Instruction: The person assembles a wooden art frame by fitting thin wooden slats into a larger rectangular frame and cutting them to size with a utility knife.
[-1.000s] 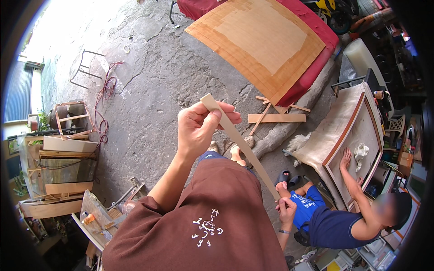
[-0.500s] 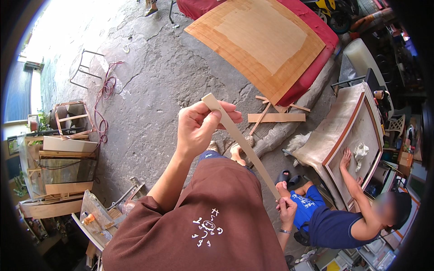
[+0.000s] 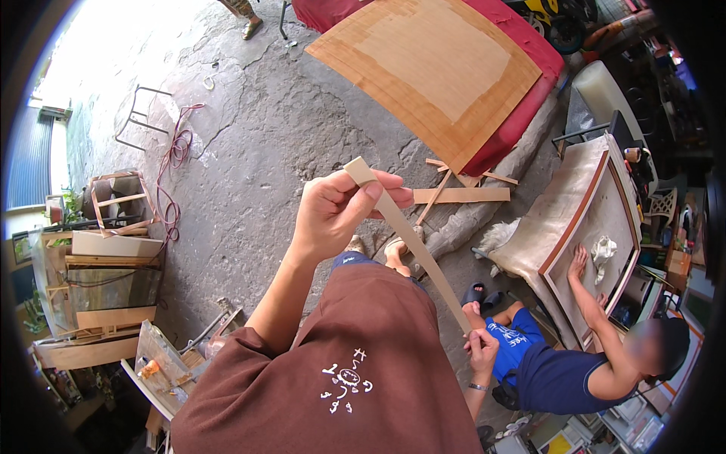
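A long, narrow, pale wooden strip (image 3: 420,253) slants across in front of my body. Near its upper end my left hand (image 3: 339,208) is closed on it, thumb on the face and fingers behind. My right hand (image 3: 481,354) pinches the lower end, beside the hip of my brown shirt. Both hands are raised above the floor, and the strip between them looks straight.
Ahead, a large wooden panel (image 3: 431,60) lies on a red-covered table (image 3: 503,151), with wood offcuts (image 3: 463,196) below it. At right a person (image 3: 575,371) leans over a framed panel (image 3: 586,242). A hose (image 3: 175,151) and stacked wood (image 3: 113,280) are at left.
My left hand and the strip's upper end have shifted slightly to the right. My right hand has hardly moved. At the far top, another person's leg has come further into view.
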Available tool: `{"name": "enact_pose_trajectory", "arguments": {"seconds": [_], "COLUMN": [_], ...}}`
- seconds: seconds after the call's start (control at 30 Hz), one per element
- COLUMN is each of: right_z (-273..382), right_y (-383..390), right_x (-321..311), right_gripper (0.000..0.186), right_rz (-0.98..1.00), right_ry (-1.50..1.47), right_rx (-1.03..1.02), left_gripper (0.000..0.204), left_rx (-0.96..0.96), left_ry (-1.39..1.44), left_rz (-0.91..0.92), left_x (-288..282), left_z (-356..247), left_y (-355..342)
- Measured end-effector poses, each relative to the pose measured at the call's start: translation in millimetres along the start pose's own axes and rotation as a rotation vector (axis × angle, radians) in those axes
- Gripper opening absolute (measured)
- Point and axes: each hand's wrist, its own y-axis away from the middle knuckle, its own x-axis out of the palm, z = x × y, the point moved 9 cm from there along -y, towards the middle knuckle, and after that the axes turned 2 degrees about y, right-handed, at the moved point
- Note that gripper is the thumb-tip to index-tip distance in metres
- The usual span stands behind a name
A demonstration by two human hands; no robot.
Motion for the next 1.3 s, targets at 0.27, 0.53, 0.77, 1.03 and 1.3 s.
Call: {"name": "enact_pose_trajectory", "arguments": {"seconds": [0.27, 0.53, 0.77, 1.03, 1.3], "right_z": [-7, -8, -7, -11, -11], "right_y": [2, 4, 4, 5, 5], "right_x": [-4, -6, -6, -7, -6], "right_gripper": [0.033, 0.033, 0.033, 0.034, 0.034], "right_rz": [-0.009, -0.006, -0.004, -0.007, -0.017], "right_ry": [0.005, 0.005, -0.004, 0.004, -0.008], "right_rx": [0.012, 0.003, -0.001, -0.013, 0.0], "left_gripper": [0.026, 0.028, 0.026, 0.026, 0.026], "left_rx": [-0.055, 0.011, 0.076, 0.09, 0.076], "left_ry": [0.018, 0.084, 0.059, 0.046, 0.094], "left_rz": [0.051, 0.045, 0.029, 0.016, 0.005], "left_x": [1, 8, 6, 11, 10], "left_z": [6, 2, 2, -2, 1], "left_y": [3, 4, 4, 4, 3]}}
